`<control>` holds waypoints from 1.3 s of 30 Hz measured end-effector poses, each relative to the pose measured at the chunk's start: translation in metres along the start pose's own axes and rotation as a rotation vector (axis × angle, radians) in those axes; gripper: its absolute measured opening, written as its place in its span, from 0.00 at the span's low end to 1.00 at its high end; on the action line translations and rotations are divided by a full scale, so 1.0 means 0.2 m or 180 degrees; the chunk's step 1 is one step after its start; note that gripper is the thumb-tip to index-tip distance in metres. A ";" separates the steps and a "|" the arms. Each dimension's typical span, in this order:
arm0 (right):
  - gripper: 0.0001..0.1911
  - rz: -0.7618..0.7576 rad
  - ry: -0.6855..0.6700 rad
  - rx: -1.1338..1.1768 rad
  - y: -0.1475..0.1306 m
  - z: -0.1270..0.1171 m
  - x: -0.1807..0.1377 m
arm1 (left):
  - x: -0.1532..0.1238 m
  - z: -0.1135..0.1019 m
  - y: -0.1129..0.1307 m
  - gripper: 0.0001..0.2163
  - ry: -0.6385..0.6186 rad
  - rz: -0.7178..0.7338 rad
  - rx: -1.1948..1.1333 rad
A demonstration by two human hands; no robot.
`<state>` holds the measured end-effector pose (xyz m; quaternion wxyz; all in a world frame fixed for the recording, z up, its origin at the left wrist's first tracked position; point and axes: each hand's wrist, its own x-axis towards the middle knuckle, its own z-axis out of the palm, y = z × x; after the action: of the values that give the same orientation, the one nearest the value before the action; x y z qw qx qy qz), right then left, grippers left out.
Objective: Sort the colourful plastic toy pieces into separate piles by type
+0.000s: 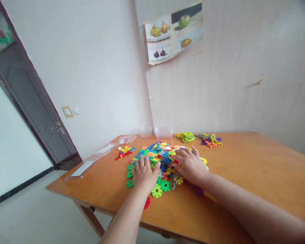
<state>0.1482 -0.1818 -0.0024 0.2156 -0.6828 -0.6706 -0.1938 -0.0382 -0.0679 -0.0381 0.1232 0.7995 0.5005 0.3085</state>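
A heap of colourful plastic snowflake discs (pixel 159 153) lies on the wooden table (pixel 249 169). My left hand (pixel 144 173) rests flat on the heap's left side, fingers stretched out and apart. On the right side of the heap my right hand (pixel 190 164) lies palm down, fingers spread over the discs. Neither hand grips a piece. Loose green discs (pixel 157 190) and a red one (pixel 147 202) sit near my left wrist.
Built clusters of discs stand behind the heap: a yellow-green one (pixel 186 136) and a mixed-colour one (pixel 210 140). Small red and yellow pieces (pixel 124 151) lie at left. Clear plastic containers (pixel 163 131) and a clear lid (pixel 91 162) sit near the wall and the left table edge. A dark door (pixel 38 108) stands at left.
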 end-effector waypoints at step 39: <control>0.13 -0.1102 -0.0784 0.0423 -0.08 -0.11 -0.11 | 0.44 0.01 0.19 0.32 -0.0214 -0.0164 0.0515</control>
<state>0.1318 -0.2115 0.0040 0.1401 -0.5604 -0.8103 -0.0984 0.0173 -0.0079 0.0113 0.0829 0.8036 0.5398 0.2367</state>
